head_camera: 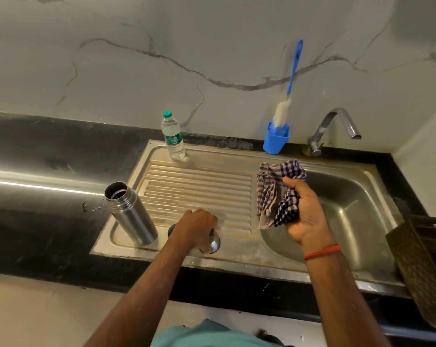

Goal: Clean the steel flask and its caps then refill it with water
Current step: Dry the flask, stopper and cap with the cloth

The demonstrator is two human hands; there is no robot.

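Hands at the sink's drainboard (199, 186), both gripping something.
Left hand (196, 225) reaches palm-down, fingers curled over the steel cap (213, 242); right hand (304, 214), palm up, clutches a checked cloth (277, 191). Uncapped steel flask (130, 212) stands on the drainboard's near-left corner, just beside the left hand.

Purple-checked cloth (279, 186), blue brush holder (275, 141), silver steel flask (131, 216).
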